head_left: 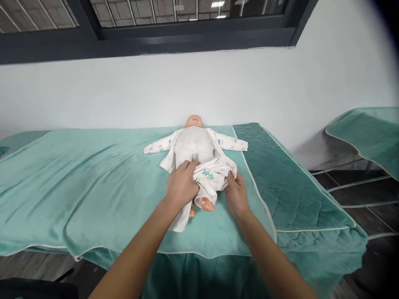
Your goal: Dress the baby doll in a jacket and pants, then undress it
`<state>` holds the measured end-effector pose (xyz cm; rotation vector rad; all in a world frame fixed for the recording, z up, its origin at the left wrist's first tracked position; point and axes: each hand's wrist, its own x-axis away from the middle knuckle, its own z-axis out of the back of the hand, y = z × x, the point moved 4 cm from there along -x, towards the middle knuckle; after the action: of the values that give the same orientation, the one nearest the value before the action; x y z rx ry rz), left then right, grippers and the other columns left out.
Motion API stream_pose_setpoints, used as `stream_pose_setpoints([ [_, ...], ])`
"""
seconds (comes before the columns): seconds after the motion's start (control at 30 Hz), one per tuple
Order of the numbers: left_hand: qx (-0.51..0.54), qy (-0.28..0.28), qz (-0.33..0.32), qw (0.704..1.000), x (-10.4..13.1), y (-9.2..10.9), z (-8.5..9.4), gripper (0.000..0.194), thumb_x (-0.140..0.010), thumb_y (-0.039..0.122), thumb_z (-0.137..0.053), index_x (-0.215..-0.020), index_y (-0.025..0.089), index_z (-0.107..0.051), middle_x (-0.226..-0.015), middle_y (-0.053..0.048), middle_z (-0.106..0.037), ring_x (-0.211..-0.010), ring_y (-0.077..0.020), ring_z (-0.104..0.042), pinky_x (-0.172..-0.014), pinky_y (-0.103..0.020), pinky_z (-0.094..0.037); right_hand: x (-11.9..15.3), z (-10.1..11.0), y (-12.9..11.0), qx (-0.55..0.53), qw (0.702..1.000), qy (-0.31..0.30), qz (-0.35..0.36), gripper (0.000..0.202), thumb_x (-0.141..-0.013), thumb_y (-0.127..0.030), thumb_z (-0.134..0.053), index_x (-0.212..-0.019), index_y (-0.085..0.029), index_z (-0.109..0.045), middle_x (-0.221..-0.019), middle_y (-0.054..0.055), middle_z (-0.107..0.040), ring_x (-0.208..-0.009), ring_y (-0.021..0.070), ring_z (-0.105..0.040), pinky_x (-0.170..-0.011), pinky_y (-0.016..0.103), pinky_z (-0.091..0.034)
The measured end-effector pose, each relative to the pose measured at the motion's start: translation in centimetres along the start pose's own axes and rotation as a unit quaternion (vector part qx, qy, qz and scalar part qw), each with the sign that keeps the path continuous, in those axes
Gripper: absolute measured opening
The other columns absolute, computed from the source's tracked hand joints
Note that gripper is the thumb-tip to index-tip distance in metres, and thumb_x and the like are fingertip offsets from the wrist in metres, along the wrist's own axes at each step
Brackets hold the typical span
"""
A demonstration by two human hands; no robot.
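A baby doll (193,141) lies on its back, head toward the wall, its white torso bare. Both its arms are in the sleeves of a white printed baby top (231,142), which hangs open at the front. White printed baby pants (215,172) are bunched around its legs. One foot (207,204) sticks out of a pant leg; the other shows partly below my left hand. My left hand (183,182) is closed on the pants near the doll's crotch, with some fingers hidden. With thumb and fingers, my right hand (237,193) pinches the pants' outer right edge.
The doll rests on a teal blanket (102,187) over a bed with a quilted teal cover (289,191). Behind stand a white wall (149,89) and a dark window frame (193,37). To the right is a metal bed frame (364,204) with another teal cloth (368,128).
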<state>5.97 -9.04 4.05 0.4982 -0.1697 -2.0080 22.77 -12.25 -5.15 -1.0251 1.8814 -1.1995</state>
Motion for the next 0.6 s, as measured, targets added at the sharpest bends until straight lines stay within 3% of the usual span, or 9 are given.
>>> stream_pose_setpoints([
  [0.13, 0.039, 0.002, -0.022, 0.999, -0.9, -0.4, 0.0, 0.062, -0.069, 0.002, -0.05, -0.125, 0.026, -0.06, -0.113, -0.005, -0.065, -0.108, -0.0254, -0.061, -0.086, -0.034, -0.047, -0.9, 0.1, -1.4, 0.1, 0.994, 0.006, 0.031, 0.03, -0.087, -0.046, -0.059, -0.107, -0.024, -0.064, -0.107, 0.002, -0.069, -0.097, 0.0194, -0.06, -0.086, 0.03, -0.047],
  [0.3, 0.172, -0.07, -0.02, 0.982, -1.9, -1.7, 0.8, 0.054, -0.074, 0.012, -0.059, -0.126, 0.025, -0.061, -0.121, -0.004, -0.065, -0.111, -0.026, -0.06, -0.094, -0.035, -0.046, -3.4, -0.6, -2.5, 0.178, 0.983, -0.011, 0.045, 0.024, -0.089, -0.044, -0.054, -0.098, -0.024, -0.063, -0.095, 0.001, -0.065, -0.091, 0.0197, -0.056, -0.082, 0.03, -0.045],
  [0.37, 0.274, -0.123, -0.01, 0.954, -1.6, -2.5, 1.2, 0.058, -0.076, 0.021, -0.067, -0.134, 0.026, -0.057, -0.131, -0.005, -0.061, -0.116, -0.0264, -0.057, -0.099, -0.035, -0.045, -3.9, -0.8, -2.5, 0.186, 0.981, -0.02, 0.055, 0.023, -0.088, -0.04, -0.055, -0.104, -0.024, -0.062, -0.1, 0.001, -0.065, -0.093, 0.02, -0.056, -0.085, 0.03, -0.044],
  [0.47, 0.446, -0.175, 0.023, 0.877, -0.8, -4.2, 1.2, 0.063, -0.08, 0.032, -0.072, -0.14, 0.029, -0.053, -0.132, -0.005, -0.06, -0.115, -0.0242, -0.057, -0.094, -0.032, -0.046, -4.0, -1.3, -3.1, 0.202, 0.974, -0.069, 0.08, 0.029, -0.084, -0.029, -0.058, -0.113, -0.026, -0.061, -0.108, 0.002, -0.066, -0.097, 0.0205, -0.057, -0.088, 0.031, -0.044],
  [0.53, 0.526, -0.176, 0.046, 0.831, -0.4, -5.5, 0.8, 0.058, -0.081, 0.033, -0.072, -0.137, 0.028, -0.056, -0.122, -0.006, -0.063, -0.107, -0.0215, -0.059, -0.088, -0.029, -0.047, -4.0, -1.9, -4.3, 0.219, 0.96, -0.138, 0.104, 0.033, -0.083, -0.025, -0.058, -0.116, -0.026, -0.061, -0.113, 0.003, -0.065, -0.101, 0.0218, -0.057, -0.09, 0.033, -0.044],
  [0.6, 0.572, -0.177, 0.058, 0.799, -0.4, -6.6, 0.0, 0.052, -0.081, 0.03, -0.075, -0.131, 0.025, -0.061, -0.113, -0.006, -0.066, -0.099, -0.0195, -0.06, -0.082, -0.028, -0.048, -4.3, -3.2, -5.9, 0.248, 0.929, -0.251, 0.114, 0.034, -0.085, -0.024, -0.057, -0.119, -0.025, -0.061, -0.115, 0.004, -0.064, -0.105, 0.023, -0.057, -0.092, 0.034, -0.044],
])
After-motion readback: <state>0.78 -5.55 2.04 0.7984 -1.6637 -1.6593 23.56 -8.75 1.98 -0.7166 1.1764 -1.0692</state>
